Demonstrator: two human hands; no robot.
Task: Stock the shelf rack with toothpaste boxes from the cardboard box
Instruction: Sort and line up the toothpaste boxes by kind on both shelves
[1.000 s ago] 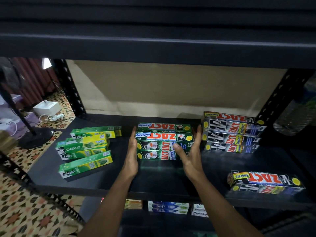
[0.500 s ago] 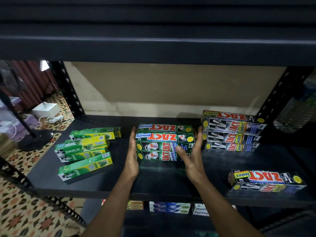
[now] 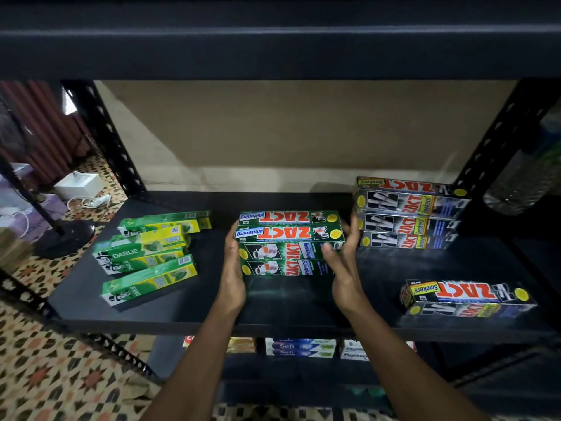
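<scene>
"While the head view looks into the shelf rack, what do the hands have?" (Editor)

"A stack of green Zact Whitening boxes, mid-shelf, between the Darlie boxes and the Zact Smokers stack. The left hand lies flat against the stack's left end, fingers straight. The right hand is spread wide at the right end, thumb across the front face. Neither curls round a box. The cardboard box is out of frame." (Photographer)

"How will those boxes handle?" (Editor)

"Light, I judge, and stiff along their length, but thin card dents and glossy faces slide on one another. Pressing both ends inward, as here, looks the safest hold for shifting the stack whole. A single box is better taken round its middle." (Photographer)

"Anything different from half a second ago?" (Editor)

"Very little. Both hands stay at the stack's ends and the stack keeps its place. The lone Smokers box at front right is unmoved. The camera has dipped slightly." (Photographer)
</scene>
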